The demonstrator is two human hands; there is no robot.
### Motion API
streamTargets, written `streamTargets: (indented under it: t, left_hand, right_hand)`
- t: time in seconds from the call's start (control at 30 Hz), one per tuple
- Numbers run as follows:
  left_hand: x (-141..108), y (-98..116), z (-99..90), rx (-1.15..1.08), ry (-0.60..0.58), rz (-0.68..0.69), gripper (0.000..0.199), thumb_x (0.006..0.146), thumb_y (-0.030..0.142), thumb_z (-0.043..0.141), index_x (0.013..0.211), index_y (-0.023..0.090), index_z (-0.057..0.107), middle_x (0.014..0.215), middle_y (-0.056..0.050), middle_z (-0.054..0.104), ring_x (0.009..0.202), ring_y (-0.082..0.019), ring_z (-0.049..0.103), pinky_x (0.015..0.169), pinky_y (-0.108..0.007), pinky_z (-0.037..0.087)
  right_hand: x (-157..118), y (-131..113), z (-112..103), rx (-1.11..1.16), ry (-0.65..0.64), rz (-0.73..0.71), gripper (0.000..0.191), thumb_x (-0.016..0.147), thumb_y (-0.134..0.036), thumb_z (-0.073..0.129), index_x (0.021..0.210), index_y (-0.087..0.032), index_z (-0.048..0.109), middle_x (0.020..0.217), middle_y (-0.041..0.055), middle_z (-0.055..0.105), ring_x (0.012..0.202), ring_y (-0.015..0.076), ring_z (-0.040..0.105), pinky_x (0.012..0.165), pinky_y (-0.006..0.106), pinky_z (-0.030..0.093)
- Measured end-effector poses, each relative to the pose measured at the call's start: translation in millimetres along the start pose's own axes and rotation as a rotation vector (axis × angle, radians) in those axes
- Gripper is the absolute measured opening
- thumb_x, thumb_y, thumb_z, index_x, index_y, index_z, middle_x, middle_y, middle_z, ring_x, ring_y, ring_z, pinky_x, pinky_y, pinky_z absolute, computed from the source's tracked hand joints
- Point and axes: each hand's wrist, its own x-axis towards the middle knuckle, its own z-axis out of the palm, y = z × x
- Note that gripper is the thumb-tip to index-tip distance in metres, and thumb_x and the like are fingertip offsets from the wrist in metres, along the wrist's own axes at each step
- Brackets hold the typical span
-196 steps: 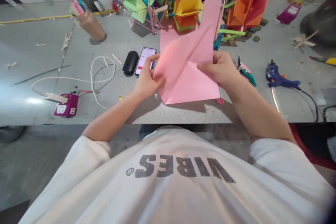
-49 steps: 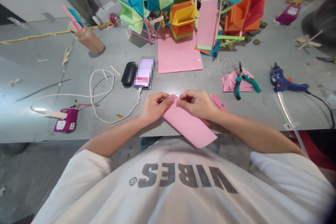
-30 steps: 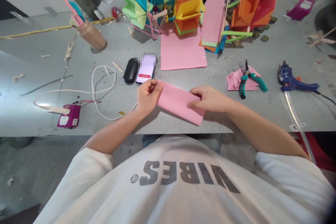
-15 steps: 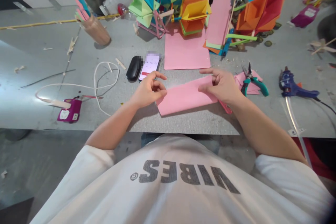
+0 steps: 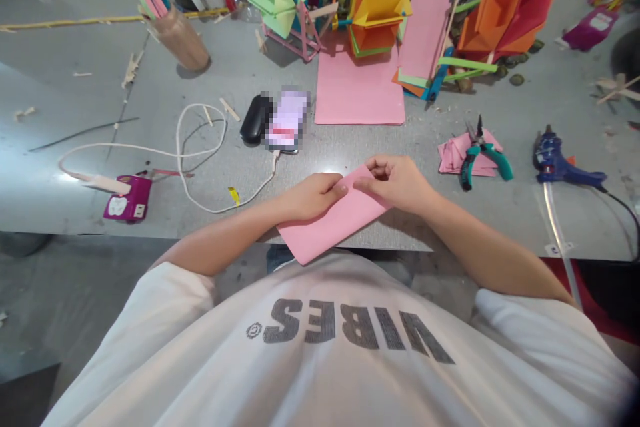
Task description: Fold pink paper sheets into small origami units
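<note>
Paper [image 5: 327, 230], pink and folded, is held slantwise at the tabletop's [image 5: 415, 140] near edge, its nearest corner projecting past that edge toward the shirt [image 5: 340, 330]. Left hand [image 5: 311, 197] closed narrowly along its left side, thumb on the face; right hand [image 5: 395, 181] pinching the far end. Whether the paper touches the tabletop cannot be determined. Hazards, as judged: uneven pinch pressure could set a crooked crease; leaning in could buckle the projecting corner against the shirt. The cable [image 5: 179, 155] runs just beside the left forearm [image 5: 230, 235]; a careless sweep could snag it and drag the phone [image 5: 289, 120] toward the near edge.
</note>
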Motion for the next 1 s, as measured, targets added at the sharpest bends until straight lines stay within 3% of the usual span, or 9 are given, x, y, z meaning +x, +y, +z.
streamTargets:
  t: [0.1, 0.23, 0.53, 0.8, 1.0]
  left_hand:
    - [-0.9, -5.0, 2.6, 0.011, 0.038, 0.026, 0.042, 0.118, 0.053, 0.047, 0.095, 0.022, 0.064, 0.094, -0.008, 0.079, 0.082, -0.023, 0.067, 0.075, -0.037, 0.044]
    - [-2.2, -5.0, 4.5, 0.021, 0.065, 0.045, 0.045, 0.118, 0.053, 0.047, 0.087, 0.023, 0.059, 0.084, -0.005, 0.073, 0.076, -0.021, 0.062, 0.071, -0.036, 0.039]
    - [-3.1, -2.3, 6.6, -0.028, 0.044, 0.022, 0.049, 0.116, 0.056, 0.046, 0.080, 0.024, 0.052, 0.079, -0.002, 0.064, 0.071, -0.018, 0.055, 0.068, -0.035, 0.033]
    - [-3.3, -3.3, 5.9, -0.042, -0.006, 0.008, 0.047, 0.115, 0.058, 0.048, 0.084, 0.023, 0.055, 0.084, -0.002, 0.067, 0.074, -0.018, 0.057, 0.069, -0.034, 0.038]
    - [-3.4, -3.3, 8.1, -0.033, 0.065, 0.025, 0.049, 0.116, 0.059, 0.046, 0.083, 0.024, 0.051, 0.081, -0.002, 0.065, 0.073, -0.018, 0.055, 0.069, -0.034, 0.037]
  right_hand:
    - [4.1, 5.8, -3.5, -0.057, 0.008, -0.042, 0.039, 0.086, -0.058, 0.085, 0.078, -0.022, 0.074, 0.070, 0.0004, 0.065, 0.064, 0.0144, 0.051, 0.060, 0.033, 0.035]
    - [4.7, 9.5, -5.6, -0.091, 0.003, -0.078, 0.046, 0.090, -0.062, 0.082, 0.071, -0.023, 0.067, 0.065, -0.0025, 0.054, 0.062, 0.0127, 0.043, 0.060, 0.034, 0.030]
    - [5.3, 9.3, -7.1, -0.107, -0.015, -0.067, 0.052, 0.091, -0.069, 0.080, 0.073, -0.022, 0.069, 0.067, -0.0019, 0.055, 0.064, 0.0139, 0.044, 0.062, 0.035, 0.032]
    - [4.8, 5.1, -6.9, -0.120, -0.024, -0.036, 0.060, 0.088, -0.079, 0.080, 0.074, -0.022, 0.070, 0.065, -0.0024, 0.054, 0.064, 0.0140, 0.044, 0.063, 0.035, 0.032]
    - [5.2, 5.5, -8.1, -0.090, -0.023, -0.053, 0.054, 0.088, -0.074, 0.082, 0.078, -0.022, 0.071, 0.069, -0.0013, 0.058, 0.067, 0.0151, 0.048, 0.065, 0.035, 0.034]
